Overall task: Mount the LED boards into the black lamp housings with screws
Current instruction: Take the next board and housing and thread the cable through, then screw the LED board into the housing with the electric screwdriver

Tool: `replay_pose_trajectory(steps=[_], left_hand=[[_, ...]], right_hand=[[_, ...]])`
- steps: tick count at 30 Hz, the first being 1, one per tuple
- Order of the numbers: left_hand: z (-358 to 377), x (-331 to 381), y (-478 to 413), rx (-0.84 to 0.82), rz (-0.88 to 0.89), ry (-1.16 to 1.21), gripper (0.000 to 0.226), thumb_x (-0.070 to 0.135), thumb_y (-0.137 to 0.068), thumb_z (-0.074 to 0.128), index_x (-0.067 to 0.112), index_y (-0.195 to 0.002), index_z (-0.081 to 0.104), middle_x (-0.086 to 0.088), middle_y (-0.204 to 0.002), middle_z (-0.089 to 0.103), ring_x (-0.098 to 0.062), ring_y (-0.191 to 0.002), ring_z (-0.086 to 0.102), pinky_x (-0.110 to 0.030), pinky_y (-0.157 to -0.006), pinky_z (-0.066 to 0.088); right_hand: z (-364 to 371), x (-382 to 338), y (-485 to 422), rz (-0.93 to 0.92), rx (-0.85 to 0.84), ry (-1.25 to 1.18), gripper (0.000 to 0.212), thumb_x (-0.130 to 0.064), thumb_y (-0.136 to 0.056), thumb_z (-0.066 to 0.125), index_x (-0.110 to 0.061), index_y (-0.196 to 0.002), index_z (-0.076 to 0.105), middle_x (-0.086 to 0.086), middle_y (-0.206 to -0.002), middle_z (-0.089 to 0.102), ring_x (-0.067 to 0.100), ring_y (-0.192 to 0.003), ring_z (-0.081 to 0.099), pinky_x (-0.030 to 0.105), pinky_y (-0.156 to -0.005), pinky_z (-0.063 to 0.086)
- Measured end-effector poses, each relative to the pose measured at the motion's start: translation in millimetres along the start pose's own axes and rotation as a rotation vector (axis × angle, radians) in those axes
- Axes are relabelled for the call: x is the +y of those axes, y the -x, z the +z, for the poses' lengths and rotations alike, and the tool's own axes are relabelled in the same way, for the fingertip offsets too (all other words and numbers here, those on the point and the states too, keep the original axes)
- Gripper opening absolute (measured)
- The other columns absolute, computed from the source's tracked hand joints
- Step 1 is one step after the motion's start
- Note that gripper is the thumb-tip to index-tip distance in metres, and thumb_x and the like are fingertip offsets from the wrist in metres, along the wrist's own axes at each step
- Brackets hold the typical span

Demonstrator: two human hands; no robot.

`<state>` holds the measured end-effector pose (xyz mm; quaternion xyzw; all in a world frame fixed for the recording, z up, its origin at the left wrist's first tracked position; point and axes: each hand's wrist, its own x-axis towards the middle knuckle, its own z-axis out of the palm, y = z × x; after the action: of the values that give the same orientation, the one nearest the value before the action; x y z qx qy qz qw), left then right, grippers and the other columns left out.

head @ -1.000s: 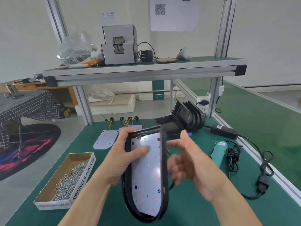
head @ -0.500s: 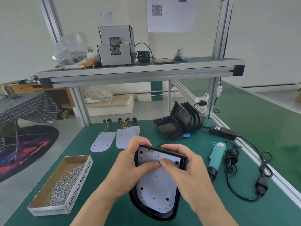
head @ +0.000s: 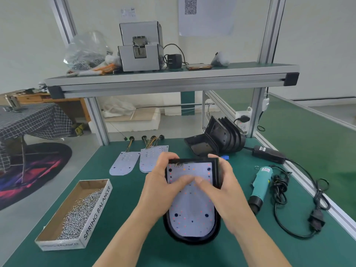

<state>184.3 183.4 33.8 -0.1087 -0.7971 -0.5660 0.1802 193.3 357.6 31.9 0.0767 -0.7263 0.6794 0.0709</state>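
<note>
The green table [head: 134,237] holds it all. A long box of screws [head: 77,214] sits by its left edge, near the front. Spare black housings [head: 227,137] stand stacked toward the back right corner. One black lamp housing [head: 192,238] lies in the middle by the front edge, with an LED board [head: 192,212] inside it. The left hand [head: 159,187] and right hand [head: 223,189] both grip its far end, fingers curled round the sides, thumbs pressing on the board. A blue-green screwdriver [head: 260,182] lies near the right edge.

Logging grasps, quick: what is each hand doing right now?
Left hand: holding the housing, thumb on the LED board.
Right hand: holding the housing too, thumb on the board.
</note>
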Motion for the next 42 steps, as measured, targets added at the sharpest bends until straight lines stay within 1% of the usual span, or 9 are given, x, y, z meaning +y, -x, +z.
replay_pose_trajectory(steps=[5, 11, 14, 16, 20, 24, 30, 37, 42], left_hand=[[9, -28, -13, 0.054, -0.167, -0.042, 0.044, 0.037, -0.078, 0.080, 0.044, -0.110, 0.050, 0.019, -0.094, 0.067, -0.013, -0.084, 0.065, -0.024, -0.070, 0.055], [13, -53, -6, -0.054, -0.298, -0.090, 0.052, 0.033, -0.085, 0.076, 0.052, -0.119, 0.041, 0.025, -0.114, 0.060, -0.004, -0.092, 0.063, -0.014, -0.067, 0.049], [5, -63, -3, -0.122, -0.378, -0.137, 0.068, 0.033, -0.088, 0.072, 0.048, -0.136, 0.027, 0.006, -0.107, 0.065, -0.006, -0.084, 0.062, -0.019, -0.072, 0.048], [-6, -66, -3, -0.111, -0.438, -0.179, 0.059, 0.037, -0.091, 0.067, 0.047, -0.132, 0.026, -0.005, -0.079, 0.065, -0.011, -0.067, 0.064, -0.026, -0.069, 0.054], [-52, -72, -5, 0.157, -0.481, -0.288, 0.007, 0.029, -0.098, 0.058, 0.023, -0.098, 0.060, -0.003, -0.081, 0.072, -0.021, -0.074, 0.073, -0.045, -0.077, 0.060], [-126, -88, -1, 0.307, -0.485, -0.760, 0.016, 0.019, -0.093, 0.059, 0.024, -0.082, 0.070, -0.005, -0.088, 0.075, -0.027, -0.077, 0.066, -0.035, -0.071, 0.049], [-177, -118, 16, -0.129, -0.723, -1.169, 0.036, 0.027, -0.094, 0.060, 0.042, -0.127, 0.065, 0.002, -0.129, 0.068, -0.022, -0.108, 0.065, -0.031, -0.087, 0.053], [-169, -121, 16, 0.080, -0.666, -1.016, 0.019, 0.014, -0.082, 0.069, 0.028, -0.068, 0.070, 0.009, -0.078, 0.069, -0.016, -0.072, 0.061, -0.028, -0.062, 0.047], [-168, -121, 16, 0.108, -0.702, -1.067, 0.020, 0.007, -0.082, 0.061, 0.023, -0.071, 0.064, 0.002, -0.079, 0.067, -0.023, -0.074, 0.059, -0.031, -0.066, 0.046]], right_hand=[[3, 47, 2, 0.072, 0.017, 0.177, 0.006, -0.019, -0.095, 0.068, -0.023, -0.095, 0.065, -0.007, -0.086, 0.073, 0.016, -0.078, 0.066, 0.031, -0.073, 0.053], [12, 77, 8, 0.142, 0.054, 0.203, 0.007, -0.017, -0.094, 0.067, -0.016, -0.087, 0.066, 0.004, -0.081, 0.071, 0.028, -0.077, 0.062, 0.040, -0.072, 0.051], [14, 87, 8, 0.200, 0.065, 0.180, 0.009, -0.016, -0.095, 0.065, -0.009, -0.090, 0.065, 0.015, -0.086, 0.071, 0.035, -0.075, 0.059, 0.049, -0.075, 0.052], [13, 91, 5, 0.232, 0.076, 0.177, 0.012, -0.018, -0.095, 0.065, -0.007, -0.091, 0.065, 0.018, -0.089, 0.071, 0.036, -0.077, 0.060, 0.050, -0.076, 0.053], [12, 94, 3, 0.264, 0.089, 0.217, 0.011, -0.021, -0.095, 0.065, -0.010, -0.092, 0.065, 0.010, -0.091, 0.073, 0.031, -0.084, 0.065, 0.044, -0.080, 0.053], [11, 95, 1, 0.254, 0.069, 0.249, 0.010, -0.021, -0.096, 0.062, -0.022, -0.106, 0.060, -0.008, -0.099, 0.070, 0.018, -0.095, 0.065, 0.037, -0.086, 0.053], [11, 101, -2, 0.257, 0.064, 0.249, 0.013, -0.022, -0.096, 0.063, -0.027, -0.106, 0.059, -0.012, -0.098, 0.070, 0.008, -0.091, 0.065, 0.029, -0.078, 0.050], [11, 106, -4, 0.251, 0.078, 0.266, 0.012, -0.024, -0.095, 0.064, -0.027, -0.105, 0.060, -0.014, -0.094, 0.070, 0.005, -0.088, 0.064, 0.028, -0.076, 0.049], [12, 108, -4, 0.253, 0.079, 0.261, 0.011, -0.025, -0.095, 0.063, -0.028, -0.106, 0.060, -0.015, -0.097, 0.070, 0.005, -0.089, 0.065, 0.029, -0.079, 0.051]])
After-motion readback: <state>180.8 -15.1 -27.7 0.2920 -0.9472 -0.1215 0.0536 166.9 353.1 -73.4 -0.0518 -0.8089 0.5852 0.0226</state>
